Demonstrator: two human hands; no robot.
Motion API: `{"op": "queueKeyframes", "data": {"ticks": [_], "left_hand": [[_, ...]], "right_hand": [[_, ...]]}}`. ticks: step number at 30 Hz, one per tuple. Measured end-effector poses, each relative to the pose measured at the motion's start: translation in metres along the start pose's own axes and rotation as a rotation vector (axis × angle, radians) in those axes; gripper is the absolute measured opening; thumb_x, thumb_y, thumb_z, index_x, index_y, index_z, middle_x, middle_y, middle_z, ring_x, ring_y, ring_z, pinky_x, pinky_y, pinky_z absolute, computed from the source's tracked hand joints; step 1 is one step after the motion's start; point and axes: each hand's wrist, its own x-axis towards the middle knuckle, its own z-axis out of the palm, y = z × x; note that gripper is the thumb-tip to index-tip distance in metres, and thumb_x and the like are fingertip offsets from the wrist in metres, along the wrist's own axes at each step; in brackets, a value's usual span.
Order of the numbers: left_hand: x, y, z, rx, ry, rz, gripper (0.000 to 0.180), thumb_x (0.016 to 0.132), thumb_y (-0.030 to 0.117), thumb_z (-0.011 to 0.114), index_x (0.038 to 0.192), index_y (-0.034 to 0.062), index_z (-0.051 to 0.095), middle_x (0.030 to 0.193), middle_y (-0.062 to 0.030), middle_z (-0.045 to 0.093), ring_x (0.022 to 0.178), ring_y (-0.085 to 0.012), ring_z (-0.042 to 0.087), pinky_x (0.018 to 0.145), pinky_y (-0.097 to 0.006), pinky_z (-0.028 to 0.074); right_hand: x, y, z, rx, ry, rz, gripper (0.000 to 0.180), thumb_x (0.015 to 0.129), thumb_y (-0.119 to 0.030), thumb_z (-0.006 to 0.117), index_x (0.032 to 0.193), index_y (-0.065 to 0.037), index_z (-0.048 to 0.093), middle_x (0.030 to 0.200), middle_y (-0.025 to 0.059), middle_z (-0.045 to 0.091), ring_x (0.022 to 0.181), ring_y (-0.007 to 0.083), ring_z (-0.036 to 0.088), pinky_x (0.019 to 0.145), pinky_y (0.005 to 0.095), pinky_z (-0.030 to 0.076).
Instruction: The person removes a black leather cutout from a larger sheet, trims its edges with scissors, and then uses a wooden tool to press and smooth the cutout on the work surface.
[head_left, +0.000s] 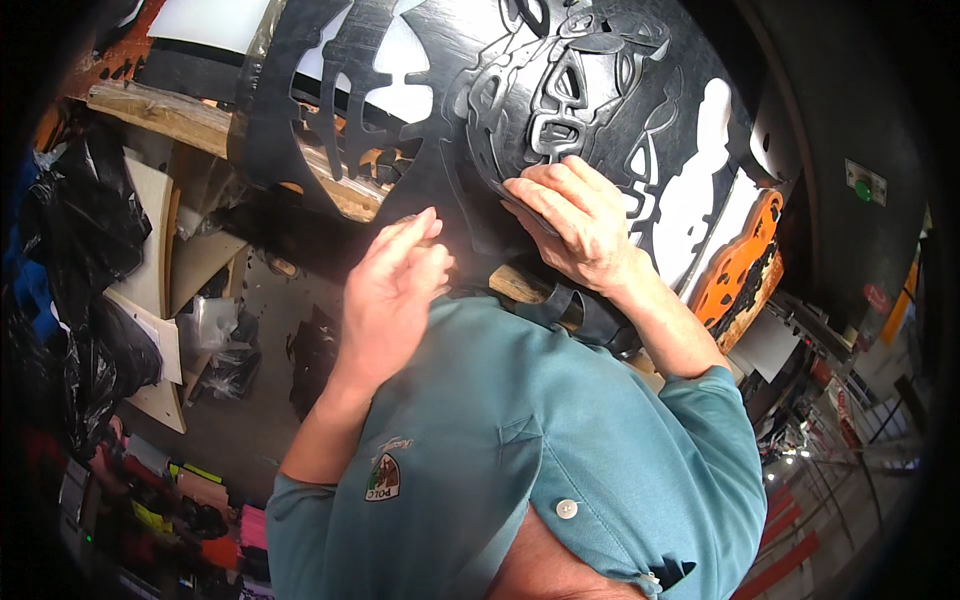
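A large black sheet (400,185) with shaped cut-outs lies in front of me, its left part spread over a wooden edge. On its right part sits a heap of black cut-out pieces (560,85), looped and overlapping. My right hand (580,220) grips the near edge of this heap, its fingers bent over a thin black piece; how many layers it holds is hidden. My left hand (395,285) is raised in front of my chest, left of the right hand and apart from the sheet. Its fingers are loosely bent, with nothing visible in them.
White cut-out shapes (695,190) and an orange, black-spotted board (740,260) lie at the right. A wooden beam (160,115) runs along the left. Below it are black plastic bags (85,220) and leaning pale boards (145,240). A dark machine panel with a green button (863,188) stands far right.
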Motion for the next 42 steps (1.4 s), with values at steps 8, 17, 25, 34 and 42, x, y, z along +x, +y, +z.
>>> {"op": "queueKeyframes", "data": {"ticks": [8,17,25,34,42], "left_hand": [[0.016,-0.006,-0.001,-0.163,0.019,-0.073,0.024,0.108,0.012,0.058,0.124,-0.0062,0.06,0.108,-0.0111,0.07,0.083,-0.0125,0.069,0.072,-0.026,0.057],[0.008,0.014,-0.012,0.162,0.094,0.153,0.021,0.109,0.01,0.056,0.115,-0.0063,0.068,0.101,-0.0118,0.075,0.081,-0.0111,0.069,0.073,-0.025,0.058],[0.056,0.035,0.058,0.193,-0.101,0.364,0.036,0.093,0.024,0.082,0.105,-0.0014,0.06,0.085,-0.0104,0.071,0.071,-0.0167,0.069,0.067,-0.031,0.057],[0.081,0.041,0.083,0.316,-0.056,0.685,0.031,0.098,0.024,0.077,0.097,0.0019,0.056,0.08,-0.0052,0.063,0.068,-0.0102,0.056,0.063,-0.029,0.05],[0.09,0.03,0.072,0.221,-0.165,0.692,0.016,0.106,0.015,0.065,0.098,0.0035,0.057,0.08,0.0003,0.061,0.07,-0.0061,0.055,0.064,-0.023,0.046]], "right_hand": [[-0.006,-0.01,-0.003,-0.043,-0.252,0.028,0.051,0.075,-0.029,0.089,0.112,-0.002,0.068,0.102,0.0089,0.065,0.081,0.0249,0.059,0.072,0.0366,0.052],[0.007,-0.004,-0.031,0.493,-0.086,0.598,0.019,0.094,-0.015,0.076,0.1,0.001,0.071,0.089,0.0103,0.07,0.08,0.0211,0.069,0.071,0.0333,0.055],[0.012,0.001,-0.039,1.159,0.281,1.118,0.022,0.106,-0.023,0.067,0.105,-0.002,0.075,0.091,-0.0015,0.071,0.079,0.0049,0.061,0.071,0.0234,0.05],[0.011,-0.012,-0.036,1.255,0.462,0.942,0.022,0.107,-0.021,0.063,0.113,-0.001,0.07,0.099,0.0027,0.071,0.087,0.0098,0.065,0.075,0.0261,0.052],[0.018,-0.012,-0.038,1.478,0.451,1.021,0.035,0.109,-0.03,0.06,0.118,0.002,0.069,0.101,0.0071,0.072,0.084,0.0131,0.066,0.071,0.0272,0.051]]}}
